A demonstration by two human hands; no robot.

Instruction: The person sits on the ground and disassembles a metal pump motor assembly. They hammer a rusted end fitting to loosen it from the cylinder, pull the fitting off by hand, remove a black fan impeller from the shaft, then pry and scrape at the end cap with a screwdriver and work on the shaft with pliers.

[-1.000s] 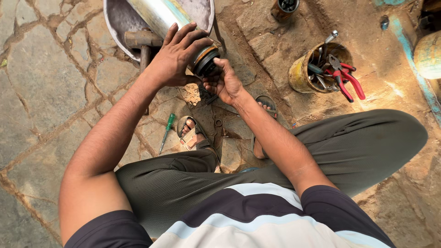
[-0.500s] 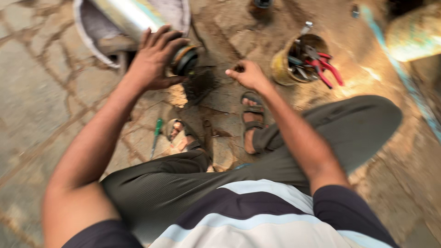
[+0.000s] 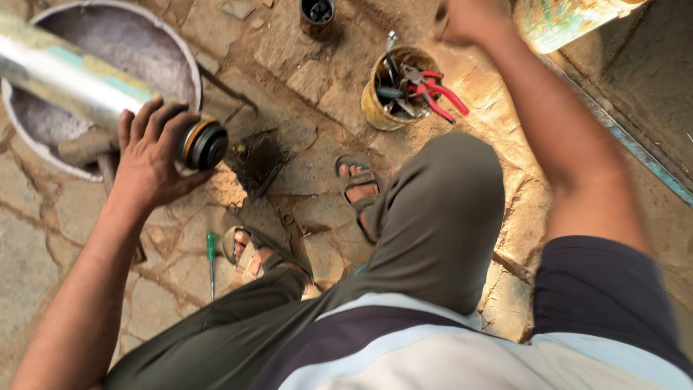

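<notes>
Left hand clamped, fingers wrapped, on metal cylinder at upper left of frame, just behind its black end cap. Cylinder lying across rim of grey basin. Right hand raised at top edge, above yellow tool can with red pliers; fingers cut off, cannot tell whether apart or closed. Best practice: keep cylinder braced on basin rim, grip close to cap, wrist straight. Green screwdriver on stone floor, lower left.
</notes>
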